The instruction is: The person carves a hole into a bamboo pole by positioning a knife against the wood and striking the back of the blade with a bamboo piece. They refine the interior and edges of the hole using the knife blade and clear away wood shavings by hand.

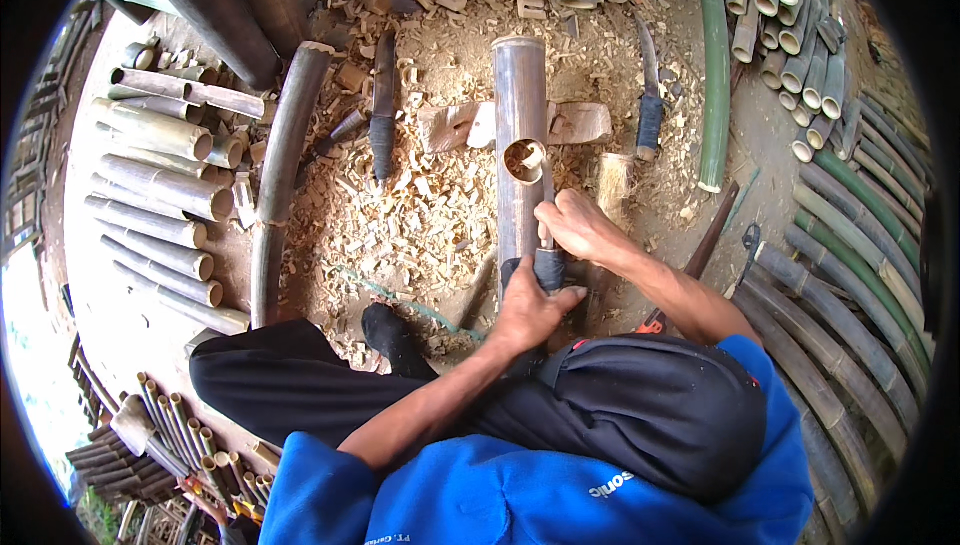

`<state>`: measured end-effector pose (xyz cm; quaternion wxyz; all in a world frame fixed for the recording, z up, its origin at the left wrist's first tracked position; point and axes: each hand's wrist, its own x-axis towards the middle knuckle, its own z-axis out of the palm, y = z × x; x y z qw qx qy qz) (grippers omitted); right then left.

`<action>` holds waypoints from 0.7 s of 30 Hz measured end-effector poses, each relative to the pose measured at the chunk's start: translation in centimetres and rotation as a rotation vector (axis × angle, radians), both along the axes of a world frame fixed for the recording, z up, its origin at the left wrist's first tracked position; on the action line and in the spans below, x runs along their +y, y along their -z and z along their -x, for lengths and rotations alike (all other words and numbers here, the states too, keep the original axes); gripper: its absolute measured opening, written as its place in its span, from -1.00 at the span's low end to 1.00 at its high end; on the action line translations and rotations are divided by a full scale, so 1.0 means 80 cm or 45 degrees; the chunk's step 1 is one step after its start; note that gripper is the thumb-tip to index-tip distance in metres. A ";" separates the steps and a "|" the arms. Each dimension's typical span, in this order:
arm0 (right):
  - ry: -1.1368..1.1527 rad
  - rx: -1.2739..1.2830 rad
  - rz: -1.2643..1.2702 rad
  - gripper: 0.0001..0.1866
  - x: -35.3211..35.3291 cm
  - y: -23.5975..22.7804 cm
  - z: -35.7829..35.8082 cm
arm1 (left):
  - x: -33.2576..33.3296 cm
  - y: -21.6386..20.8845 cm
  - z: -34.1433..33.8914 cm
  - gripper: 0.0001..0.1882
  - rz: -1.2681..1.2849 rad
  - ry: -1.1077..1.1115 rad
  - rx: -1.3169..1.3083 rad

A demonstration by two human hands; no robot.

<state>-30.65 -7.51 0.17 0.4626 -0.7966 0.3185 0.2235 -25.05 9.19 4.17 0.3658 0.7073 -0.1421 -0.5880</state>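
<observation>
A dark bamboo tube (pixel 518 95) lies lengthwise in front of me, with a round hole cut into its upper side and pale shavings in the hole. My left hand (pixel 535 307) is closed over its near end, the thumb stretched to the right. Along the tube's right side lies a knife with a dark wrapped handle (pixel 549 270). Just beyond that handle my right hand (pixel 578 227) is closed in a fist, apparently on the knife's blade. The fingers hide how exactly it is gripped. Beneath the tube is a pale notched wood block (pixel 580 123).
Wood chips (pixel 400 235) cover the ground. Two more knives lie on either side, a straight one (pixel 383 95) and a curved one (pixel 649 110). A saw (pixel 708 240) rests at right. Cut tubes (pixel 160 170) line the left; long bamboo poles (pixel 850 285) fill the right.
</observation>
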 end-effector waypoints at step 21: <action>1.772 -0.862 -2.097 -0.69 0.062 0.016 -0.079 | -0.116 -0.118 -0.161 -0.91 -0.282 1.311 -1.722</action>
